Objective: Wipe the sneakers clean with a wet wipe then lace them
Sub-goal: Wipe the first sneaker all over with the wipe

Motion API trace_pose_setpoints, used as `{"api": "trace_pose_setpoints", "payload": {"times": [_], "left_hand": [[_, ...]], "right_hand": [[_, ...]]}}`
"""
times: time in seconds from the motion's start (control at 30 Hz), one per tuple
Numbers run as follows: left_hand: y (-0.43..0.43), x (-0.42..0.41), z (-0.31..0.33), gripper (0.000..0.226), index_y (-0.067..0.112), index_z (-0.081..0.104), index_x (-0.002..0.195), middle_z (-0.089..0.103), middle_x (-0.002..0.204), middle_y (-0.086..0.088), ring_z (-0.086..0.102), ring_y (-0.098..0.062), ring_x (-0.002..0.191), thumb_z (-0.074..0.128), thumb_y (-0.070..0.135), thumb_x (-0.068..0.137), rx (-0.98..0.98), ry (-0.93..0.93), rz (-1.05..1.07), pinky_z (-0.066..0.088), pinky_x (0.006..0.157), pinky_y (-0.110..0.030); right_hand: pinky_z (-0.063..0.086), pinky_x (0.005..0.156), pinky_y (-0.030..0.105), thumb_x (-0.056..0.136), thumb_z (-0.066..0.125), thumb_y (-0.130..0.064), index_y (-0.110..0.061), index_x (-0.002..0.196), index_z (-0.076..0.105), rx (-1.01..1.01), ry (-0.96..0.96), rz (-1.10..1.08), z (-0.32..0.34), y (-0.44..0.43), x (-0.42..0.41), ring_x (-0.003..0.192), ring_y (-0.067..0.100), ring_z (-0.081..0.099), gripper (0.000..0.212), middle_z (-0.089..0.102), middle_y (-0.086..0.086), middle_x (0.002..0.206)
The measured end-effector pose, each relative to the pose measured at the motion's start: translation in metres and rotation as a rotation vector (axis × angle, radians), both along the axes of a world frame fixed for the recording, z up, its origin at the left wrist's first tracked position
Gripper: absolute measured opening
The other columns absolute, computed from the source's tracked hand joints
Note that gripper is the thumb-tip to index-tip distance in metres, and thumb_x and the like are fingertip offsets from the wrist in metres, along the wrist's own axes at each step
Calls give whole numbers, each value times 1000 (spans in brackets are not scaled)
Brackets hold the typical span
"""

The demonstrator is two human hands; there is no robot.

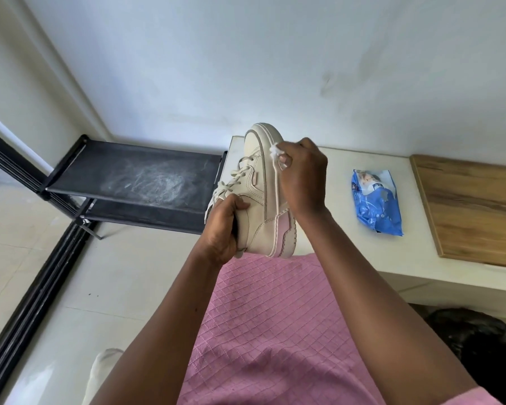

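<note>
Above the pink garment (275, 323) on the lap, the left hand (224, 229) is curling round the heel end of the sneaker (257, 200), holding it toe-away so the sole's edge is facing the right hand (303, 176). That hand is pinching a bunched wet wipe (278, 153) against the rim near the toe, probably scrubbing. Beyond, the wipes pack (376, 203) is lying within reach on the white table (333, 162).

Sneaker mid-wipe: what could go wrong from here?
1. The left hand grips the sneaker only at the heel end while the right hand presses near the toe; it could twist loose.
2. The wipe is wadded small, so it may smear dirt rather than lift it.
</note>
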State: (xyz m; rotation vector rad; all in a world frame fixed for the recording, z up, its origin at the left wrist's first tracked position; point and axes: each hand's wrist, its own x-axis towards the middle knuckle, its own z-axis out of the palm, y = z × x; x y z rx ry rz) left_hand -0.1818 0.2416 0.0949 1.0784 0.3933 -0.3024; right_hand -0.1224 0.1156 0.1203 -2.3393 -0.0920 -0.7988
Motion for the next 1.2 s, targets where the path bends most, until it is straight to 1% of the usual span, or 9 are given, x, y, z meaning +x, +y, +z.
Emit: {"api": "trace_pose_setpoints", "payload": {"times": [0.2,0.37,0.5,0.57,0.63,0.77,0.97,1.13,1.2], "left_hand": [[5,8,0,25,5,60,98,66,82,-9,62,-22,73,38,6,84,-78,-11,24,54,63,-32],[7,8,5,22,5,57,98,62,77,-10,59,-23,65,38,8,86,-96,-5,45,51,47,-26],[6,10,14,35,5,55,107,56,85,-15,59,-25,52,36,33,95,-146,-22,-79,40,34,-18],[5,11,17,65,3,52,124,61,99,-22,68,-25,61,25,55,96,-229,-63,-162,48,39,-20],[5,11,15,86,5,44,136,58,120,-26,68,-30,92,13,70,88,-257,-123,-212,58,61,-30],[0,3,11,84,15,44,136,55,132,-17,52,-30,124,13,72,82,-273,-140,-260,37,108,-47],[-3,6,6,85,11,49,131,58,126,-20,57,-28,117,13,72,83,-320,-104,-249,45,101,-36],[3,7,-2,93,6,41,137,54,123,-31,68,-30,69,7,74,83,-331,-67,-323,59,58,-29],[2,5,-4,90,7,38,140,57,126,-23,69,-25,89,7,71,84,-345,-75,-325,58,80,-32]], "right_hand": [[37,60,20,66,53,5,-4,80,73,-17,27,15,-21,7,-53,64,30,59,26,64,12,73],[56,59,32,66,64,15,2,83,72,-18,95,65,-29,9,-84,65,29,61,23,63,14,75],[57,62,33,60,66,21,0,84,71,-47,80,193,-29,24,-100,74,26,63,32,63,11,81],[57,67,33,72,55,10,0,86,71,-91,-6,230,-23,32,-103,78,27,63,23,64,12,83],[54,68,32,79,44,-6,-1,82,71,-91,-81,202,-12,33,-92,77,29,63,28,64,12,82],[44,61,25,72,49,-2,-5,77,72,-66,-32,65,7,21,-46,71,31,61,24,63,12,75],[37,64,20,73,58,-1,-3,79,71,-105,-22,310,-7,10,-56,72,25,59,15,63,9,74],[46,68,21,83,50,-7,1,85,73,-125,-112,512,-32,-3,-82,82,15,52,24,64,9,75],[48,66,23,83,53,-9,0,85,73,-104,-121,499,-31,-6,-71,79,16,54,22,64,9,74]]}}
